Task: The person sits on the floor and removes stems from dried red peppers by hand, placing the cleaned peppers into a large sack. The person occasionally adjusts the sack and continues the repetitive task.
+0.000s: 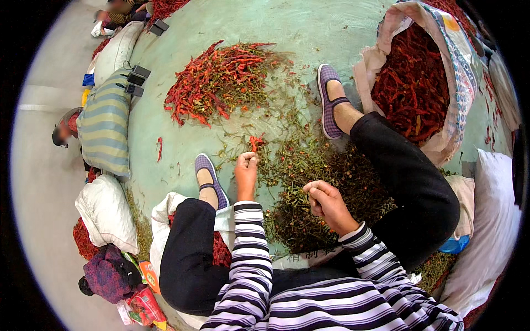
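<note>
My left hand (247, 167) has its fingertips closed on a small bunch of red chili peppers (256, 142), just above the green floor. To its right, my right hand (327, 202) is held over a heap of green and brown chili stems (306, 223), thumb against curled fingers; whether something small is pinched there I cannot tell. Ahead of both hands lies a pile of red chili peppers (219, 78) with stems. An open woven sack (451, 136) of dark red chilies stands at the upper right, beside my leg.
Purple checked shoes (330, 99) are on my feet. A striped stuffed sack (103, 124) and white sacks (108, 213) line the left, with small black devices (138, 74) near them. Several people sit farther left. A large white sack (482, 236) lies at right. A single chili (160, 149) lies on the floor.
</note>
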`<control>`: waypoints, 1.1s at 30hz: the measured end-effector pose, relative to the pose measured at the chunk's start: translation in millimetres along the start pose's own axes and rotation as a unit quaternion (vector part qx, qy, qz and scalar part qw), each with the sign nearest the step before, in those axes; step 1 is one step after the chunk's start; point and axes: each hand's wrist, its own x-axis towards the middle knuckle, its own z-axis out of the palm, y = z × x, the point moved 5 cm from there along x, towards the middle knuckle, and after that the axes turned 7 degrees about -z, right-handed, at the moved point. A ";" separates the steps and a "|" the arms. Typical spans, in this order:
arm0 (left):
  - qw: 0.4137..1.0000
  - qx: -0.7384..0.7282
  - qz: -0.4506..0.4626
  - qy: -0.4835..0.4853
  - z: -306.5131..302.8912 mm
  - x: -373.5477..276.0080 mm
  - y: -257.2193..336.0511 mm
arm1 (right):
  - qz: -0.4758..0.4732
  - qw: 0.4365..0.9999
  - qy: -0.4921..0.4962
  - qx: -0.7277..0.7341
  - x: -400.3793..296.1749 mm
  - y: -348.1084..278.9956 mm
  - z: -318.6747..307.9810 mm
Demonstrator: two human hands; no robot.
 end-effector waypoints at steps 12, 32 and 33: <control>0.941 -0.235 -0.179 -0.161 56.0 -54.7 41.6 | -0.048 0.998 0.031 -0.006 9.2 -6.1 -14.7; 0.919 0.171 0.199 -0.296 96.9 -147.9 130.5 | -0.069 0.997 0.020 0.018 11.2 -9.9 -36.1; 0.896 0.178 0.232 -0.333 114.8 -162.0 132.1 | -0.169 0.984 0.062 -0.007 18.5 -10.2 -44.2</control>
